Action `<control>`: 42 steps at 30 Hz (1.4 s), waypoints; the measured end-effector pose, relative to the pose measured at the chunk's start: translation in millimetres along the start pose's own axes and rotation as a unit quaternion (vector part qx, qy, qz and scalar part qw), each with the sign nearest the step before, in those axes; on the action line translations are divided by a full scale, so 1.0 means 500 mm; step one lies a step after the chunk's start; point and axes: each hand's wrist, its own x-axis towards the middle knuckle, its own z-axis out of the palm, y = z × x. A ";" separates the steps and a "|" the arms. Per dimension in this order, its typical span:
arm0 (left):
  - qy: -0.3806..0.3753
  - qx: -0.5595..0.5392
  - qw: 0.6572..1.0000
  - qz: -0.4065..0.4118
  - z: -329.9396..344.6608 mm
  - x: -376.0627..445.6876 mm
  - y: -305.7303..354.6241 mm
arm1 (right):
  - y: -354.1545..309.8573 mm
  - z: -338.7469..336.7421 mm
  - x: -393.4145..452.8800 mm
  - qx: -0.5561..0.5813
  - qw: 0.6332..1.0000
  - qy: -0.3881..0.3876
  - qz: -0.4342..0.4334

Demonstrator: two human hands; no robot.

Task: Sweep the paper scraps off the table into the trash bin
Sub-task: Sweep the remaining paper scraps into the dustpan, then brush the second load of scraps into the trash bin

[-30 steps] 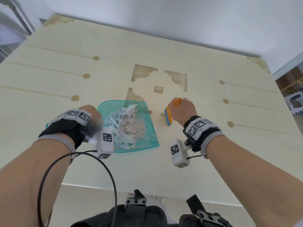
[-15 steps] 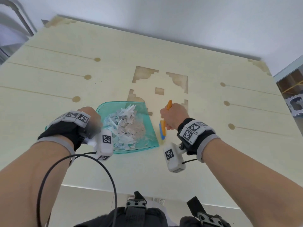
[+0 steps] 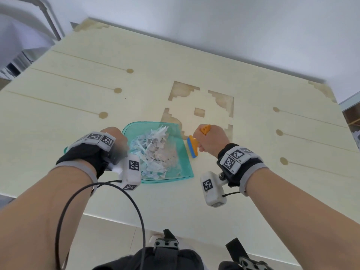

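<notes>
Our left hand (image 3: 113, 141) grips the dustpan (image 3: 171, 133) on the table (image 3: 253, 172), scraps (image 3: 155, 151) piled inside; right hand (image 3: 211, 140) fists the brush (image 3: 192, 146) just beside its rim.

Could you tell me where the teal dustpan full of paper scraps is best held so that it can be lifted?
By its handle at the left end, from the left, as the left hand does: the dustpan opens rightward, so lifting there keeps the paper scraps against its back wall.
</notes>
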 end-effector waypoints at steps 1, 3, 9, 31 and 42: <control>0.001 -0.009 1.000 -0.009 0.001 -0.001 -0.002 | -0.005 0.005 0.002 0.053 0.999 0.002 -0.003; -0.001 -0.033 0.999 -0.019 0.007 0.002 -0.008 | -0.016 -0.005 0.013 0.133 0.990 0.045 0.005; -0.010 -0.150 0.987 -0.053 0.021 -0.007 -0.042 | -0.030 -0.043 0.044 0.179 0.976 0.121 -0.013; 0.046 -0.282 0.946 -0.155 0.047 -0.079 -0.409 | -0.377 0.209 0.008 0.301 0.946 -0.056 -0.109; 0.088 -0.308 0.923 -0.214 0.048 -0.084 -0.786 | -0.646 0.470 -0.054 0.374 0.914 -0.114 -0.106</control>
